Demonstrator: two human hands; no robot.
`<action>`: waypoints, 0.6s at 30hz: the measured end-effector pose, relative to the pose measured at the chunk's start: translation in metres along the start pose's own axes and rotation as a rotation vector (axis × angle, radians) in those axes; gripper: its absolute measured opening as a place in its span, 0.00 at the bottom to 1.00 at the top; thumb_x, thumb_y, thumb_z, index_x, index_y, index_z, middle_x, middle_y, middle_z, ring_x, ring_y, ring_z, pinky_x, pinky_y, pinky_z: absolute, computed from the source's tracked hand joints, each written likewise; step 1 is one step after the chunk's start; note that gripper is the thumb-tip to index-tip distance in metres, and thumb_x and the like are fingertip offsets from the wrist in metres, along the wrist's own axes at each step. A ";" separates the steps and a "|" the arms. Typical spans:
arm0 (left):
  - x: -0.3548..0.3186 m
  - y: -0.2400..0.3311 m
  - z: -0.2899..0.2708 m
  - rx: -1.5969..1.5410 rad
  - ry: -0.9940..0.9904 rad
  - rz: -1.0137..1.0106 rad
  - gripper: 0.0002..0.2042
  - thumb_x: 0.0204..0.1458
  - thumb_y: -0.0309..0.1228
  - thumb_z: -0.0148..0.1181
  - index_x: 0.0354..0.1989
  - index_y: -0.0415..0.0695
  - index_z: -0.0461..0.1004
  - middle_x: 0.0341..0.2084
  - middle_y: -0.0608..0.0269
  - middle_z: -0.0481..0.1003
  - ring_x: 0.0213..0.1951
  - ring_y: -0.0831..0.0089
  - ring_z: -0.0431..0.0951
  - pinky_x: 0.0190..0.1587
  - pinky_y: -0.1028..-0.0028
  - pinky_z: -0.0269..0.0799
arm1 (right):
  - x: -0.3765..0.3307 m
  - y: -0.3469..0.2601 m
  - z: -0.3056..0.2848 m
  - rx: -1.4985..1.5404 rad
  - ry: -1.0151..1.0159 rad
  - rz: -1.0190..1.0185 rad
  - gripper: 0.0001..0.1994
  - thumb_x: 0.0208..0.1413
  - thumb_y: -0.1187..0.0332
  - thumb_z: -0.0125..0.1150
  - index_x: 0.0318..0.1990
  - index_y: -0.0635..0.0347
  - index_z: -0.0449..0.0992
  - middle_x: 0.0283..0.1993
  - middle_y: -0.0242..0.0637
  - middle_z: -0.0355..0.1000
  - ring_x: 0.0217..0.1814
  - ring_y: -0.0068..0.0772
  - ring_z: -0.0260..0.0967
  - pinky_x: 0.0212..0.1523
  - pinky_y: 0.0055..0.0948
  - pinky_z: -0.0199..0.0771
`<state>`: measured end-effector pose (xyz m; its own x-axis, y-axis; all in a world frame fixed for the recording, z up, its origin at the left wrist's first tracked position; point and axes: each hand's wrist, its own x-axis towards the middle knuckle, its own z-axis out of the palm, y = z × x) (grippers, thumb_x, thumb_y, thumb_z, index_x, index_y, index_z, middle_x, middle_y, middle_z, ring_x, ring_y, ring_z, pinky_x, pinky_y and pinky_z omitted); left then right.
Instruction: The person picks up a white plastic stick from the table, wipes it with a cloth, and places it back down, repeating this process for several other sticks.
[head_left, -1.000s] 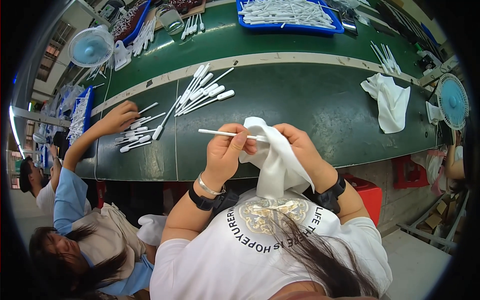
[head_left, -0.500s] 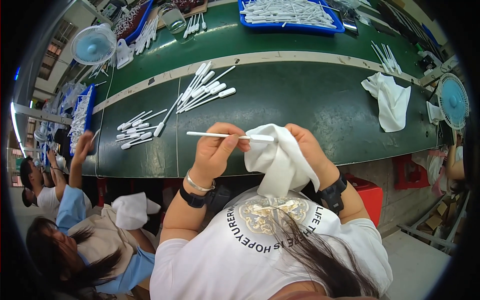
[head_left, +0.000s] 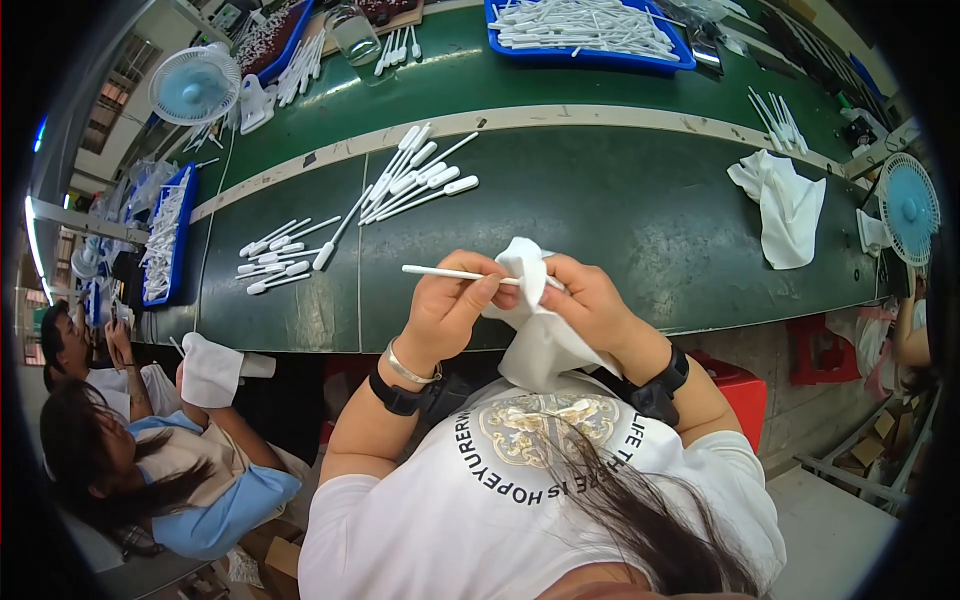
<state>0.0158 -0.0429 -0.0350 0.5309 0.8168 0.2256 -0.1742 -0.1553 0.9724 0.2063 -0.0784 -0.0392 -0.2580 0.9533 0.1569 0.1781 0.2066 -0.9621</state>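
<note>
Between thumb and fingers, my left hand (head_left: pixel 452 308) grips a thin white stick (head_left: pixel 432 270) by its shaft, free end pointing left. A white cloth (head_left: pixel 550 352) is folded over the stick's wider end, and my right hand (head_left: pixel 590 305) pinches it there. The cloth hides most of that wide end; a little white tip shows by my right fingers. Its loose part hangs down in front of my shirt. On the dark green table beyond my hands lies a loose pile of similar white sticks with wide oblong ends (head_left: pixel 410 185), and to its left a smaller group (head_left: pixel 278 258).
A second white cloth (head_left: pixel 785 208) lies at the right. Blue trays of sticks stand at the back (head_left: pixel 590 62) and far left (head_left: pixel 166 250). Small fans stand left (head_left: pixel 195 85) and right (head_left: pixel 908 210). A co-worker (head_left: pixel 190 450) sits at my left holding a white cloth.
My right hand has moved left and closed the cloth over the stick's wide end, which lay bare before. The stick has shifted slightly right. The co-worker's hand came back from the tray.
</note>
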 end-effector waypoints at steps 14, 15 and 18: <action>0.011 -0.005 0.036 0.463 0.059 0.092 0.06 0.49 0.30 0.53 0.31 0.41 0.69 0.29 0.56 0.72 0.30 0.64 0.73 0.34 0.70 0.68 | 0.002 0.029 0.008 0.789 0.111 0.184 0.17 0.58 0.63 0.39 0.45 0.67 0.67 0.43 0.40 0.69 0.46 0.32 0.67 0.48 0.29 0.67; 0.008 -0.003 0.030 0.482 0.095 0.097 0.06 0.49 0.30 0.53 0.31 0.41 0.69 0.29 0.56 0.72 0.30 0.64 0.73 0.34 0.70 0.68 | 0.001 0.030 0.008 0.492 0.172 0.193 0.20 0.58 0.60 0.36 0.45 0.67 0.67 0.43 0.41 0.69 0.46 0.35 0.67 0.48 0.33 0.67; 0.001 0.005 0.019 0.343 0.260 0.103 0.07 0.51 0.30 0.51 0.35 0.40 0.66 0.27 0.58 0.70 0.29 0.67 0.72 0.33 0.70 0.67 | 0.012 0.017 0.000 0.478 0.248 0.222 0.21 0.58 0.57 0.35 0.45 0.66 0.67 0.43 0.43 0.69 0.45 0.39 0.67 0.48 0.36 0.68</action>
<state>0.0314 -0.0533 -0.0283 0.2914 0.8933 0.3423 0.0936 -0.3828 0.9191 0.2065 -0.0633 -0.0531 -0.0234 0.9974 -0.0679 -0.2606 -0.0716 -0.9628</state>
